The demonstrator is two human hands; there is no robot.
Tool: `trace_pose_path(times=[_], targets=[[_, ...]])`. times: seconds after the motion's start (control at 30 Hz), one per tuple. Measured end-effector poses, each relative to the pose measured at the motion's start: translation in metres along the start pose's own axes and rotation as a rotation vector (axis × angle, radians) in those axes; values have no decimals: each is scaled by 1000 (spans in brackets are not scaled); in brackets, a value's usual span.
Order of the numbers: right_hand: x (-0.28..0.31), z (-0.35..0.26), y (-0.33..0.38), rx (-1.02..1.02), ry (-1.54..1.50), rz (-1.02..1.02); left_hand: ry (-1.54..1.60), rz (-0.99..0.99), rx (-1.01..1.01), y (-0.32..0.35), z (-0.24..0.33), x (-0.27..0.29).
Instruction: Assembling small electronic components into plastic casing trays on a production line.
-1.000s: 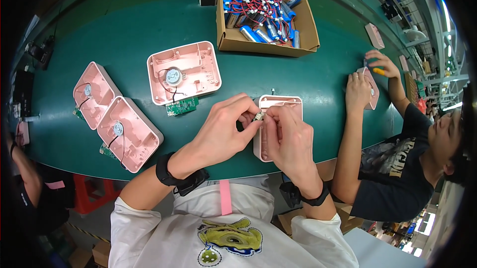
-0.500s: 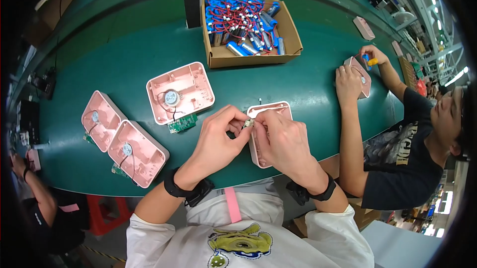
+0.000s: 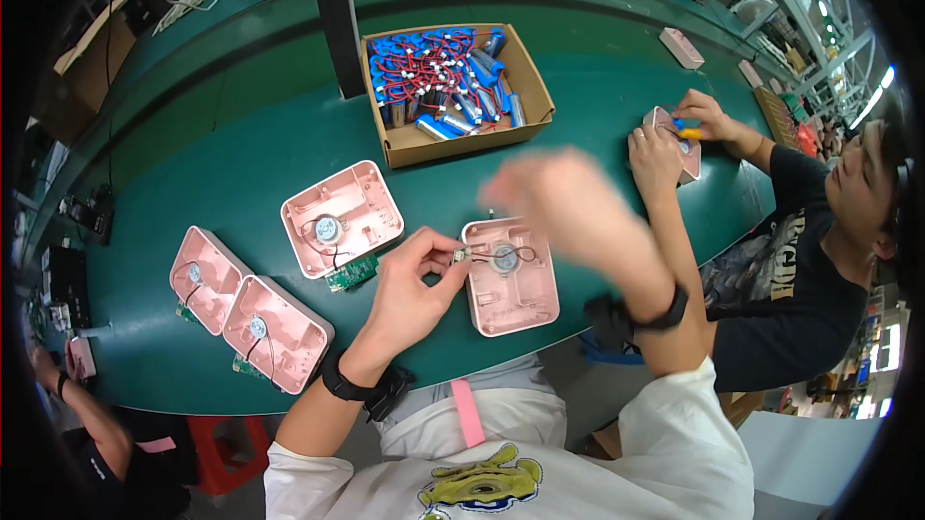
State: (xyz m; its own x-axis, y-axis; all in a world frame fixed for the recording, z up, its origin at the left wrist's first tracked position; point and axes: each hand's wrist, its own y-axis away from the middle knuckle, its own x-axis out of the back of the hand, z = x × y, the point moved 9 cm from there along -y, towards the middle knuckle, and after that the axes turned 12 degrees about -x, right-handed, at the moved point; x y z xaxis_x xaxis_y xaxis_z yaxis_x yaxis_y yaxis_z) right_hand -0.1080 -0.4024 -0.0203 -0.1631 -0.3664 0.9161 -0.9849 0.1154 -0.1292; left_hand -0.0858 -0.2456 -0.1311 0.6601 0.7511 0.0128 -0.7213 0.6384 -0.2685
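A small circuit board (image 3: 461, 256) is pinched between the thumb and forefinger of my left hand (image 3: 416, 279), over the left edge of a pink plastic housing (image 3: 525, 306). Dark wires run from it toward a round speaker (image 3: 503, 258) inside that housing. My right hand (image 3: 559, 194), smeared by motion, is above the table just beyond the housing's far edge; its fingers cannot be made out. Farther off stands a cardboard box (image 3: 462, 147) of blue cylindrical batteries (image 3: 438, 128) with red and black leads and white plugs.
To the left lie another open pink housing (image 3: 376, 194) with a green circuit board (image 3: 353, 273) beside it, and two more housings (image 3: 313, 332) touching each other. A dark post (image 3: 332, 28) rises behind the box. At the right a co-worker's hands (image 3: 657, 159) work on a pink housing.
My right hand has left the small circuit board and moved up and away, uncovering the housing and its speaker. My left hand still pinches the board. The whole view has shifted slightly.
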Motion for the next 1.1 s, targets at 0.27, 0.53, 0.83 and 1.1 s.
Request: trace_pose_path(times=[0.27, 0.53, 0.83, 1.1], targets=[[-12, 66, -124, 260, 452, 81, -54, -30, -13, 1, 0, -8], [0, 75, -128, 366, 246, 116, -55, -12, -4, 0, -1, -7], [64, 82, -85, -27, -994, 272, -66, -24, 38, 5, -3, -2], [77, 42, -27, -32, -1216, 166, -21, 20, 58, 7, -7, 1]])
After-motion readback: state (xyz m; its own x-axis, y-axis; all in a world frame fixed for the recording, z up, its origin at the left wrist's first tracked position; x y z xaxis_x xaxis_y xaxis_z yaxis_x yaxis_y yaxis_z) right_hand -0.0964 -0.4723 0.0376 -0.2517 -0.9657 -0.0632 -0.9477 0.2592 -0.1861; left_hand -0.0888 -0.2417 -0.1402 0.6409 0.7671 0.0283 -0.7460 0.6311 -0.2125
